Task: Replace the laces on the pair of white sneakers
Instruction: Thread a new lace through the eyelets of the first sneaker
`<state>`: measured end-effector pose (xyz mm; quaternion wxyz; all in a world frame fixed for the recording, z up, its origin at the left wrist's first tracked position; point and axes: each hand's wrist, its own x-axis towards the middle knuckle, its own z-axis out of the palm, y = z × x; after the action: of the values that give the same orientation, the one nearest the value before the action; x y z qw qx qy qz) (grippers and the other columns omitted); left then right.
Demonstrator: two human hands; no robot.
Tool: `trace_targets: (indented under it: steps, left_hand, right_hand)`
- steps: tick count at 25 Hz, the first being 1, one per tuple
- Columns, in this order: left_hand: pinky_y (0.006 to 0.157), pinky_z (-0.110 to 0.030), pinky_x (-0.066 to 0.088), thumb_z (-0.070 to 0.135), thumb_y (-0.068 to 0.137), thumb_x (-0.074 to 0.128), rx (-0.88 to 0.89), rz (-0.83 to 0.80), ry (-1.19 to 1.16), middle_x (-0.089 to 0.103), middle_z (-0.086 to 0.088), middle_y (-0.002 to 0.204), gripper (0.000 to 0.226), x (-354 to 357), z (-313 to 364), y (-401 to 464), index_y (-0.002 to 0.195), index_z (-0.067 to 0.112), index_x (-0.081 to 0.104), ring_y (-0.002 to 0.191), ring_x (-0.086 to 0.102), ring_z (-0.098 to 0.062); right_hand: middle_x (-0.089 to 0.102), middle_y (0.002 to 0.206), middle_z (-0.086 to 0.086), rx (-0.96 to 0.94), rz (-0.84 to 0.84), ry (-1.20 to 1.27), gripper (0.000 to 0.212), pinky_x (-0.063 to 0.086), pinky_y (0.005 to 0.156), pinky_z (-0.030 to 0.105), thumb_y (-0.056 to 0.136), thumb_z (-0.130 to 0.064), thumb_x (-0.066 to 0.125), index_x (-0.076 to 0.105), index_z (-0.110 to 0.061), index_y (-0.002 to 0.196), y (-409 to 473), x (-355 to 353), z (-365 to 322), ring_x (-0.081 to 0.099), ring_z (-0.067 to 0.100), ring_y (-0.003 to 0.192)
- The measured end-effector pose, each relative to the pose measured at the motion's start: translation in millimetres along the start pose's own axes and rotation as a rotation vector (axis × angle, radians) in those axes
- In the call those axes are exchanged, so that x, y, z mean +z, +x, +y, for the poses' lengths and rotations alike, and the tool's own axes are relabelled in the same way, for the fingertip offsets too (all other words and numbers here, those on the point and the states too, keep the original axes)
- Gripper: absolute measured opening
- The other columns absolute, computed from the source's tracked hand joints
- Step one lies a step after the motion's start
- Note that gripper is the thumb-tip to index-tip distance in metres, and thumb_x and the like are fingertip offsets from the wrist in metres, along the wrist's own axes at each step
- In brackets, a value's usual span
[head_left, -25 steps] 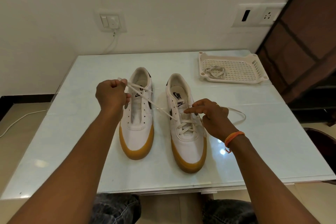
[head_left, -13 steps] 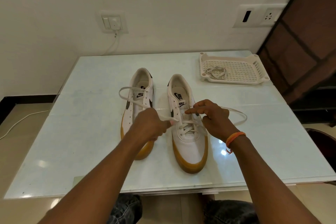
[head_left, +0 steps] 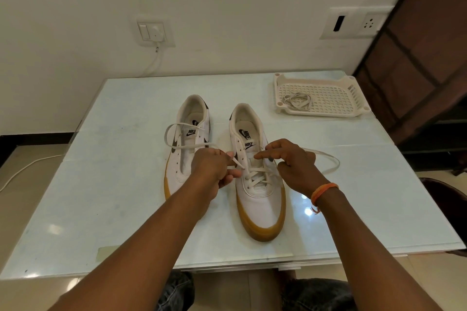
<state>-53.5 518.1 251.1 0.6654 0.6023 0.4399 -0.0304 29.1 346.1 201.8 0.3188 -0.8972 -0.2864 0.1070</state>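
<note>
Two white sneakers with tan soles stand toes toward me on the table. The left sneaker [head_left: 188, 139] has no lace in its eyelets. The right sneaker [head_left: 257, 199] is laced across its lower eyelets with a white lace [head_left: 257, 174]. My left hand [head_left: 211, 168] pinches one end of that lace beside the right sneaker's left eyelet row; the slack loops back over the left sneaker. My right hand [head_left: 290, 161] rests on the right sneaker's right side with the forefinger pointing at the tongue, and the other lace end [head_left: 331, 159] loops out from under it.
A white perforated plastic tray [head_left: 328, 93] at the table's back right holds a bundled lace [head_left: 297, 101]. The glass table [head_left: 101, 197] has its front edge close to my knees. A wall switch with a cable is behind; a dark wooden door stands at right.
My left hand came from over the left sneaker down and right to the right sneaker's eyelets, bringing the lace end with it. My right hand stayed put.
</note>
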Motion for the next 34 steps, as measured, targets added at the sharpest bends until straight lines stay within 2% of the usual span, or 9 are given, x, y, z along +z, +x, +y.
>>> trace_targets:
  steps: [6, 13, 19, 22, 24, 26, 29, 31, 34]
  left_hand:
    - [0.038, -0.017, 0.047, 0.020, 0.099, 0.055, 0.131, 0.179, -0.035, 0.066, -0.013, 0.076, 0.021, -38, 26, 9, 0.097, 0.001, 0.063, 0.048, 0.062, -0.012]
    - [0.037, -0.015, 0.046, 0.020, 0.099, 0.056, 0.205, 0.290, -0.113, 0.065, -0.011, 0.074, 0.022, -57, 38, 26, 0.082, 0.007, 0.061, 0.039, 0.057, -0.007]
    - [0.038, -0.017, 0.045, 0.017, 0.097, 0.059, 0.252, 0.343, -0.169, 0.066, -0.008, 0.080, 0.011, -64, 44, 30, 0.097, 0.007, 0.063, 0.047, 0.061, -0.009]
    - [0.039, -0.018, 0.047, 0.018, 0.098, 0.058, 0.293, 0.354, -0.108, 0.065, -0.009, 0.080, 0.011, -66, 43, 32, 0.092, 0.009, 0.063, 0.041, 0.060, -0.008]
    - [0.040, -0.020, 0.049, 0.019, 0.098, 0.057, 0.284, 0.319, -0.001, 0.066, -0.013, 0.079, 0.014, -62, 38, 32, 0.092, 0.008, 0.063, 0.043, 0.061, -0.012]
    - [0.042, -0.024, 0.052, 0.023, 0.094, 0.063, 0.270, 0.285, 0.229, 0.066, -0.016, 0.082, 0.025, -53, 30, 30, 0.109, 0.002, 0.060, 0.050, 0.064, -0.018]
    - [0.068, -0.040, 0.060, 0.026, 0.086, 0.073, 0.481, 0.223, 0.786, 0.055, -0.013, 0.116, 0.048, -39, 18, 26, 0.124, 0.010, 0.050, 0.078, 0.067, -0.027]
    - [0.084, -0.040, 0.054, 0.026, 0.085, 0.074, 0.665, 0.038, 0.994, 0.053, -0.006, 0.121, 0.039, -30, 14, 17, 0.119, 0.017, 0.059, 0.090, 0.063, -0.021]
    - [0.085, -0.032, 0.051, 0.028, 0.087, 0.072, 0.708, -0.168, 1.136, 0.062, -0.001, 0.116, 0.027, -20, 6, 11, 0.111, 0.016, 0.068, 0.095, 0.061, -0.016]
  right_hand:
    - [0.056, 0.108, -0.013, 0.007, -0.007, -0.004, 0.070, 0.037, 0.095, 0.054, 0.077, 0.014, 0.042, 0.070, -0.044, 0.103, 0, 0, -1, 0.053, 0.015, 0.111]
    - [0.056, 0.106, -0.016, -0.012, 0.030, 0.080, 0.077, 0.041, 0.093, 0.057, 0.077, 0.008, 0.041, 0.059, -0.067, 0.085, 2, 5, 3, 0.055, 0.012, 0.108]
    - [0.056, 0.104, -0.021, -0.032, 0.012, 0.116, 0.038, 0.040, 0.093, 0.057, 0.080, -0.031, 0.044, 0.068, -0.055, 0.099, 0, 4, 0, 0.056, 0.010, 0.106]
    - [0.058, 0.109, -0.018, -0.023, 0.019, 0.074, 0.026, 0.037, 0.097, 0.054, 0.089, -0.028, 0.058, 0.071, -0.047, 0.102, -1, 0, 1, 0.055, 0.007, 0.108]
    - [0.059, 0.110, -0.017, -0.021, 0.006, 0.091, 0.027, 0.038, 0.098, 0.053, 0.086, -0.024, 0.067, 0.071, -0.045, 0.102, -2, -3, 2, 0.055, 0.006, 0.108]
    - [0.058, 0.109, -0.018, -0.041, -0.002, 0.116, 0.028, 0.042, 0.096, 0.052, 0.082, -0.026, 0.073, 0.071, -0.049, 0.098, -4, -4, 0, 0.055, 0.005, 0.107]
    - [0.054, 0.114, -0.013, -0.071, -0.019, 0.087, 0.021, 0.049, 0.088, 0.049, 0.072, -0.037, 0.077, 0.071, -0.045, 0.091, -6, -7, -4, 0.057, 0.009, 0.101]
    - [0.050, 0.119, -0.010, -0.105, -0.029, -0.008, 0.023, 0.051, 0.084, 0.045, 0.068, -0.045, 0.076, 0.074, -0.037, 0.089, -7, -8, -10, 0.059, 0.014, 0.097]
    - [0.048, 0.123, -0.005, -0.146, -0.016, -0.256, 0.018, 0.051, 0.080, 0.040, 0.077, -0.036, 0.076, 0.073, -0.028, 0.093, -9, -2, -20, 0.061, 0.019, 0.090]
